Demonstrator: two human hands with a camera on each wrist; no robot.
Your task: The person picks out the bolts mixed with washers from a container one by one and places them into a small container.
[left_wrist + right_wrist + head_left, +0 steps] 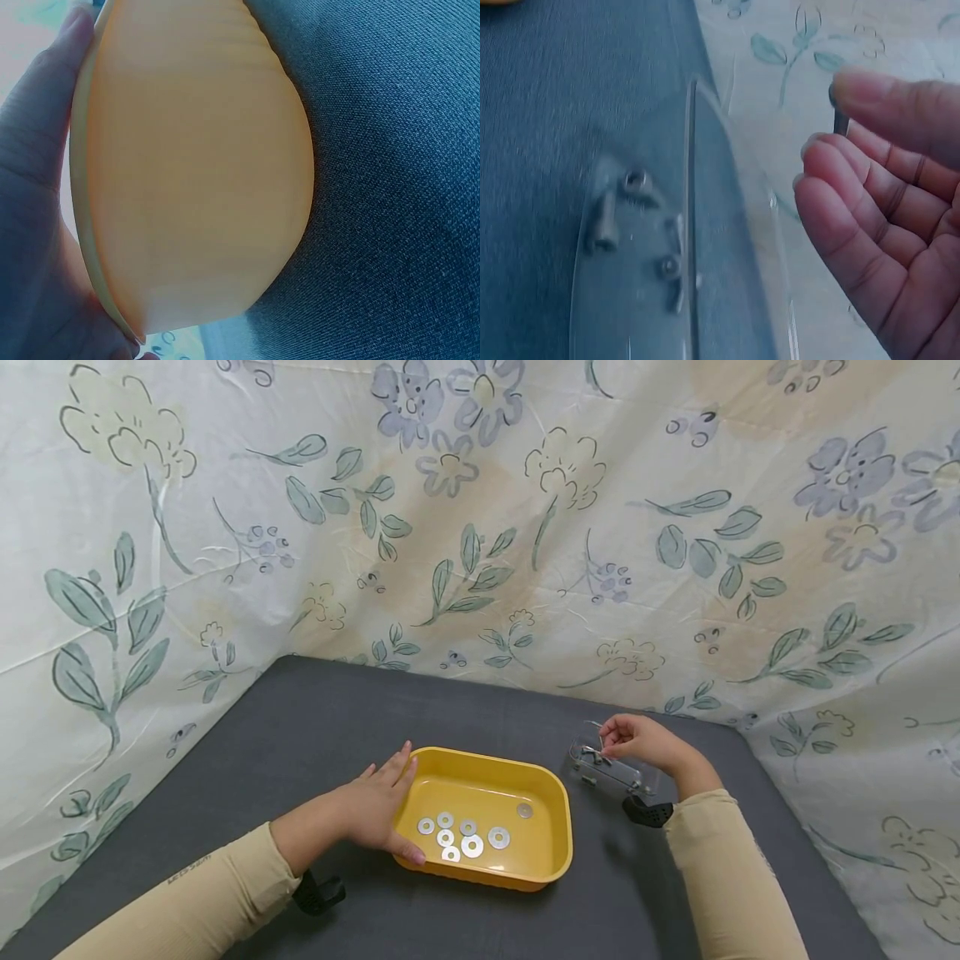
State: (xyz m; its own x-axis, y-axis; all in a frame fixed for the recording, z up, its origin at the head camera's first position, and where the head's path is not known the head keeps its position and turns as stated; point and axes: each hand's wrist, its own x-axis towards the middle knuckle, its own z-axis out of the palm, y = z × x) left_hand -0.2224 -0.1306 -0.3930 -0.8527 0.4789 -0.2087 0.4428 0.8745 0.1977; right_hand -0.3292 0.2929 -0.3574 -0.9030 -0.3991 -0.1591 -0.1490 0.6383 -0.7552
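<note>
My left hand (367, 810) rests on the left end of a yellow plastic tray (480, 793), fingers spread along the rim and thumb over the front edge. Several flat metal washers (472, 846) lie on the tray's floor. In the left wrist view the thumb lies along the rim, outside wall below. Over a clear plastic box (691, 187), right of the tray, my right hand (645, 743) pinches a small dark metal piece (840, 120) between thumb and fingertips. Inside the box are small metal bolts (604, 225) and what looks like a wing nut (673, 266).
A dark grey cloth surface (330, 710) lies under the tray and box. Behind and to both sides hangs a white sheet (465, 568) with a floral print. Black straps (647, 812) circle both wrists.
</note>
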